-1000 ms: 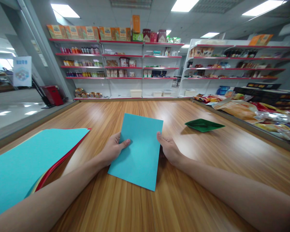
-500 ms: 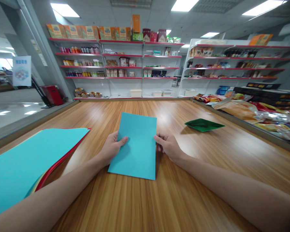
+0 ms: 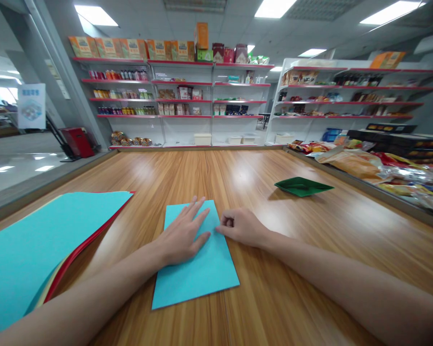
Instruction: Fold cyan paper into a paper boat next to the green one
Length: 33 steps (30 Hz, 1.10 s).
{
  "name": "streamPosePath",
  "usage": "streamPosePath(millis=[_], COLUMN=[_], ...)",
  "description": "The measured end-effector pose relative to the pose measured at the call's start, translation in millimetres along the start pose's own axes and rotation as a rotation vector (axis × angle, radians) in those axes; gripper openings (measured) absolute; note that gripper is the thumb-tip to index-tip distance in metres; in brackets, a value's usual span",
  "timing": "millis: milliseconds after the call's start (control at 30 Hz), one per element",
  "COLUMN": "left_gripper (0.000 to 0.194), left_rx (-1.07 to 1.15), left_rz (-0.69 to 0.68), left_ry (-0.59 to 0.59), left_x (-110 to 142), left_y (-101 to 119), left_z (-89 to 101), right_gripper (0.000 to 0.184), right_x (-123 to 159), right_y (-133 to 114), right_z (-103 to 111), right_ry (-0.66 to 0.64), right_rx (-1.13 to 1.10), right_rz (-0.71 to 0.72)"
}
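Left hand [image 3: 181, 239] and right hand [image 3: 246, 228] are bare.

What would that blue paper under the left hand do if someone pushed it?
The blue paper looks thin, so it is probably light and bendy. It lies flat on a shiny table, so it would likely slide, not tip. The left hand spreads over it, so it may resist.

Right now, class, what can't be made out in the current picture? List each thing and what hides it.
Sheet, head view: partly covered by the left hand; its underside faces away from the camera.
Right hand, head view: some fingertips are curled out of sight.
Stack, head view: cut off by the picture's left edge.
Bottles, head view: labels too small to read.
Sign, head view: lettering too blurred.
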<state>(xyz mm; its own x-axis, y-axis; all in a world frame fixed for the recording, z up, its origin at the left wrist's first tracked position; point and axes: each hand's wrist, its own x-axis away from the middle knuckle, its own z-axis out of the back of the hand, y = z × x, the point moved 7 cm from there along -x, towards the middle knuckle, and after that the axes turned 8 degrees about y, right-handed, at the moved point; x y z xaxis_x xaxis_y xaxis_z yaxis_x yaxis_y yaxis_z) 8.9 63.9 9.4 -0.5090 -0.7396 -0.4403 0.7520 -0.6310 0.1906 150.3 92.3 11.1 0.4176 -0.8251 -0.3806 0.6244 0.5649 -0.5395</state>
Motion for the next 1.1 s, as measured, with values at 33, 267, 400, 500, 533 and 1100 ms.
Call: streamPosePath(millis=[33, 267, 400, 500, 533, 1100], left_gripper=[0.059, 0.068, 0.067, 0.066, 0.066, 0.070], left_rx=[0.001, 0.003, 0.012, 0.014, 0.011, 0.190], left_rz=[-0.009, -0.056, -0.119, -0.165, -0.175, -0.256], left_ry=[-0.092, -0.278, -0.293, -0.303, -0.310, -0.328], left_x=[1.5, 4.7, 7.8, 9.4, 9.8, 8.9], left_y=[2.7, 3.1, 4.5, 6.4, 6.8, 17.1], left_z=[-6.2, -11.5, -11.3, -11.2, -11.3, -1.1], right_gripper=[0.013, 0.010, 0.010, 0.010, 0.010, 0.014], right_x=[1.2, 8.2, 8.8, 8.9, 8.7, 7.8], right_y=[0.0, -4.9, -6.7, -7.7, -7.7, -11.0], right_z=[-0.8, -4.8, -4.6, -5.1, -5.0, -2.8], right_ry=[-0.014, -0.203, -0.228, -0.254, -0.260, -0.267], right_rx=[-0.015, -0.133, -0.167, -0.188, -0.191, -0.212], right_rz=[0.008, 0.127, 0.139, 0.151, 0.151, 0.168])
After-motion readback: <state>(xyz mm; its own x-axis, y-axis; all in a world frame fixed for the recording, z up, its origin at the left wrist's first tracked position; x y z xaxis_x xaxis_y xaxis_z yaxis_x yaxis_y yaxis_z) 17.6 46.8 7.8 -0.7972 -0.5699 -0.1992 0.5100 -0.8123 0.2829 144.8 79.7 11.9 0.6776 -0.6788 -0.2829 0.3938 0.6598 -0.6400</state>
